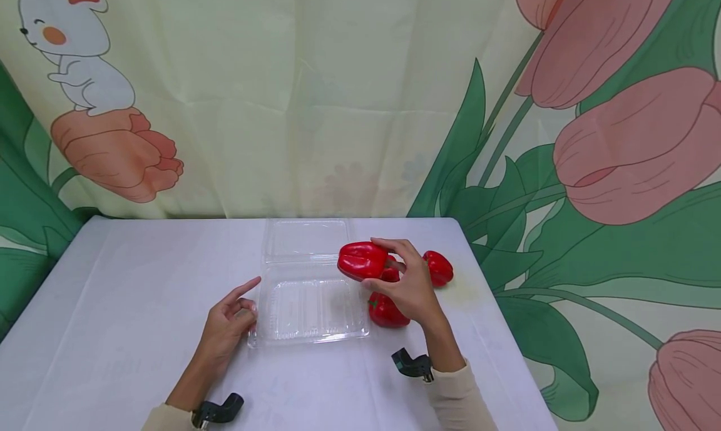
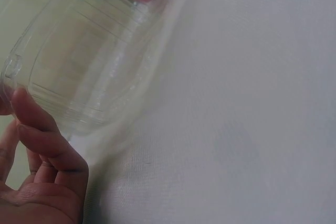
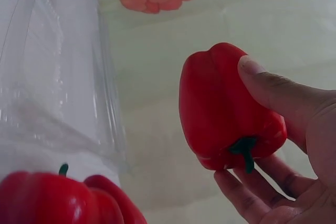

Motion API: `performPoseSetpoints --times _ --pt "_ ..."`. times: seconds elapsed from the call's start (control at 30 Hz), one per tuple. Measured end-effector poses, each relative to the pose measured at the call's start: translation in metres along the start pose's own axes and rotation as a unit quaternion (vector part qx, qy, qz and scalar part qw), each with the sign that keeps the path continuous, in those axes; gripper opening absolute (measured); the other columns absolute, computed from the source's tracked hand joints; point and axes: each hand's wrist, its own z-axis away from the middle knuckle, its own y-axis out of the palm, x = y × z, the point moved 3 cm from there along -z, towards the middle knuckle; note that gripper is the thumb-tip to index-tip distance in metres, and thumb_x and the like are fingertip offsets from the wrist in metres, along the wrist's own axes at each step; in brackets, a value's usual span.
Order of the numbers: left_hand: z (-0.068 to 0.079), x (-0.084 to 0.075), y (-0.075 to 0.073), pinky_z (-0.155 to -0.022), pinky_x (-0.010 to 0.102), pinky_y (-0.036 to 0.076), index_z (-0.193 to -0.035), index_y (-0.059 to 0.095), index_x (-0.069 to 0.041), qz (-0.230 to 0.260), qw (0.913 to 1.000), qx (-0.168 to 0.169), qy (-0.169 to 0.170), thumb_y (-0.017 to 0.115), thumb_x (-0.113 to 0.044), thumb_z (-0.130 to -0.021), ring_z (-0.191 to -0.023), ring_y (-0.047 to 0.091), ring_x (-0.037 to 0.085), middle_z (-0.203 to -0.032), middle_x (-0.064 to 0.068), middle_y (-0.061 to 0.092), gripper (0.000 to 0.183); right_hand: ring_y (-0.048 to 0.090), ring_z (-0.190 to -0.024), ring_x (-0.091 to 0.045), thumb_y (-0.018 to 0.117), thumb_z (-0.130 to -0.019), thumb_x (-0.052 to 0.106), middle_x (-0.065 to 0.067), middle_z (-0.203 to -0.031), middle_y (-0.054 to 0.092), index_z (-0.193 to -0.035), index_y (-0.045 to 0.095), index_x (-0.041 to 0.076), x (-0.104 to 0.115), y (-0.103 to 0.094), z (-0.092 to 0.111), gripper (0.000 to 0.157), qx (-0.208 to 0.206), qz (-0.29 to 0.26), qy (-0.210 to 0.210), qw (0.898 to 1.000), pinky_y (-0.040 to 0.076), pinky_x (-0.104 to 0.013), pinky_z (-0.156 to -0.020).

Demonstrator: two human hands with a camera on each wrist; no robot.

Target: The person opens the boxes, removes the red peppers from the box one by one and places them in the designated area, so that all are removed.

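Observation:
My right hand (image 1: pixel 414 287) grips a glossy red bell pepper (image 1: pixel 362 260) between thumb and fingers. It holds the pepper above the right part of an open clear plastic clamshell container (image 1: pixel 315 309). In the right wrist view, the held pepper (image 3: pixel 231 108) is tilted and shows its green stem. At the container's left edge, my left hand (image 1: pixel 225 328) pinches the rim, its index finger stretched out. The left wrist view shows the left hand's thumb and finger (image 2: pixel 39 116) at the clear rim.
Beside the container's right edge lies another red pepper (image 1: pixel 388 311). One more (image 1: pixel 391 273) is partly hidden behind the right hand, and another (image 1: pixel 439 268) sits farther right. The container's lid (image 1: pixel 306 240) lies folded back toward the curtain (image 1: pixel 253 106) on the white tabletop (image 1: pixel 141 306).

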Motion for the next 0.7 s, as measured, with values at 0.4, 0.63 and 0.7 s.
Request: performPoseSetpoints --times 0.4,0.63,0.7 --pt "0.0 0.001 -0.001 -0.064 0.02 0.054 -0.154 0.056 -0.02 -0.005 1.0 -0.001 -0.002 0.063 0.003 -0.097 -0.07 0.057 0.009 -0.093 -0.003 0.059 0.062 0.058 -0.133 -0.027 0.099 -0.073 0.02 -0.002 -0.146 0.058 -0.146 0.061 0.026 -0.018 -0.033 0.01 0.083 -0.03 0.034 0.025 0.999 0.06 -0.053 -0.102" --pt "-0.001 0.001 -0.001 -0.064 0.02 0.055 -0.154 0.056 -0.021 -0.011 0.9999 -0.002 0.001 0.063 0.002 -0.098 -0.068 0.057 0.01 -0.094 -0.002 0.058 0.061 0.058 -0.135 -0.028 0.097 -0.076 0.022 -0.003 -0.148 0.056 -0.149 0.058 0.025 -0.033 -0.046 0.018 0.083 -0.033 0.035 0.04 0.998 0.058 -0.054 -0.103" --pt "-0.001 0.001 -0.001 -0.064 0.02 0.055 -0.154 0.056 -0.021 -0.011 0.9999 -0.003 0.001 0.062 0.002 -0.098 -0.068 0.057 0.01 -0.094 -0.002 0.059 0.061 0.058 -0.136 -0.029 0.096 -0.077 0.021 -0.004 -0.148 0.056 -0.15 0.058 0.023 -0.037 -0.05 0.02 0.082 -0.037 0.035 0.041 0.998 0.058 -0.055 -0.102"
